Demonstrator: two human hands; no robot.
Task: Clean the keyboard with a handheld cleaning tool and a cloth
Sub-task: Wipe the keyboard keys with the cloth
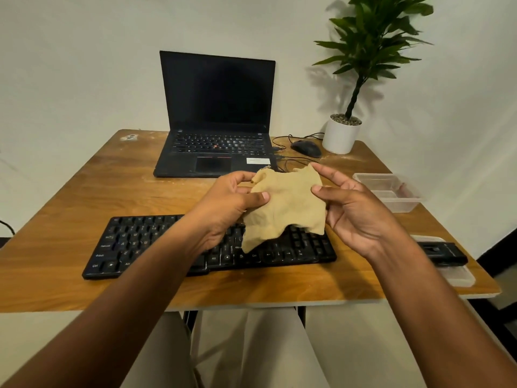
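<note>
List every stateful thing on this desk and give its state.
cloth: held above the keyboard, crumpled
left hand: pinching cloth
right hand: pinching cloth
keyboard: flat on table
laptop: open, screen dark
plastic container: lid off
black cleaning tool: lying unused

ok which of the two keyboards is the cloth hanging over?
The standalone black keyboard at the near table edge: the tan cloth, pinched by the left hand and right hand, dangles above its right half. The laptop keyboard sits farther back, uncovered.

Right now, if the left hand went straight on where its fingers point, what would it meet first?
Probably the right hand: the left hand points rightward across the tan cloth they hold between them. Depth is unclear.
</note>
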